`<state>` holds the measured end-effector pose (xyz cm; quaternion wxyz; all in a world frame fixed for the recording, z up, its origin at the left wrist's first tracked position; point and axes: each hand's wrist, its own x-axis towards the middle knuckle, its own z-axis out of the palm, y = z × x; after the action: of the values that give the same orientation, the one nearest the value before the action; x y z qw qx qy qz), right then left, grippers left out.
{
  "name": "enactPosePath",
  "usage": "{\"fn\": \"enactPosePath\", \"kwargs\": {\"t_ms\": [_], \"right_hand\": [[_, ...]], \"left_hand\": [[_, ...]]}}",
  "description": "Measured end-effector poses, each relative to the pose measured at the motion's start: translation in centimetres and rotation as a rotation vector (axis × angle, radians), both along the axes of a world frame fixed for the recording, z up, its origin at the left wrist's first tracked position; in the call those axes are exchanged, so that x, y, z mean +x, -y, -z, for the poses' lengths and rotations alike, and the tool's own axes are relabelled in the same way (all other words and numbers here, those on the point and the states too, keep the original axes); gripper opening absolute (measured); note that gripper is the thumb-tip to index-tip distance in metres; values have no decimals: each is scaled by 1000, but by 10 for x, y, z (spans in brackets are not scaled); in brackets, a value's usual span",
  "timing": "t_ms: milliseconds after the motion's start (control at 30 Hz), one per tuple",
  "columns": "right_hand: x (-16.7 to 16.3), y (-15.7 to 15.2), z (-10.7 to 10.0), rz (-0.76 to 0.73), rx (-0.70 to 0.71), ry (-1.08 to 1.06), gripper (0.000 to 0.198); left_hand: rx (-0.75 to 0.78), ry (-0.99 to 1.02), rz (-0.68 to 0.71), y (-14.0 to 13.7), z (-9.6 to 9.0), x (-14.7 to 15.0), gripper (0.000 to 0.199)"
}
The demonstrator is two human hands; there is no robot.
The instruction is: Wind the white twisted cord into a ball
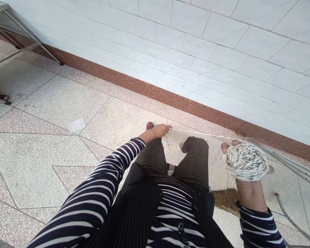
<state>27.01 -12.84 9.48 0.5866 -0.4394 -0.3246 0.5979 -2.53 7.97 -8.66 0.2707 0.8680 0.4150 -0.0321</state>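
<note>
My right hand [248, 172] grips a thick ball of white-and-grey yarn [245, 161], which covers most of the palm; some fingertips show at its edges. From the ball a pale strand [201, 132] runs leftward, stretched nearly straight above my knees. At its other end my left hand [161, 130] is closed, pinching the strand between its fingers. The two hands are wide apart, the left one above my left knee and the right one out past my right leg.
A tiled wall [181, 44] with a brown skirting strip rises ahead. To the right are a straw broom [226, 201] and metal tubes [289, 158]. A metal-legged table [31, 34] stands at upper left. White paper [76, 125] lies on the speckled floor.
</note>
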Motion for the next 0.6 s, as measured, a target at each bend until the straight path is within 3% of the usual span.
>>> {"fn": "enactPosePath", "kwargs": {"t_ms": [167, 300, 367, 467, 600], "right_hand": [[-37, -12, 17, -141, -141, -136, 80], [-63, -15, 39, -185, -237, -214, 79], [-66, -11, 52, -194, -278, -232, 76], [-65, -1, 69, -199, -353, -273, 73], [-66, 13, 75, -182, -416, -322, 72]], "left_hand": [[-198, 340, -53, 19, -14, 29, 39], [-502, 831, -2, 66, -44, 53, 39], [-557, 949, -6, 90, -58, 58, 40], [-453, 898, -61, 111, -73, 55, 27], [-191, 736, -29, 109, -86, 34, 17]]}}
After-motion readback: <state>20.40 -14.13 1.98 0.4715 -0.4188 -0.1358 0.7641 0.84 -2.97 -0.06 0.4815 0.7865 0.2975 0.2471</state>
